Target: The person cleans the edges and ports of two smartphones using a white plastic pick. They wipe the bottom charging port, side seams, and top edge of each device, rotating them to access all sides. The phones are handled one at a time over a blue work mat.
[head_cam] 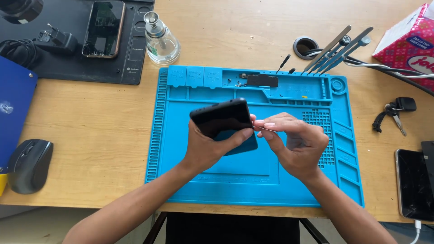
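Observation:
My left hand grips a black smartphone tilted above the blue silicone repair mat. My right hand pinches a thin metal pin between thumb and fingers, its tip right at the phone's right edge. Both hands hover over the middle of the mat. A small black part and tiny bits lie in the mat's top tray.
Metal pry tools lean at the mat's top right. A glass dispenser bottle, a cracked phone on a black mat, a mouse, keys, a tissue box and another phone surround it.

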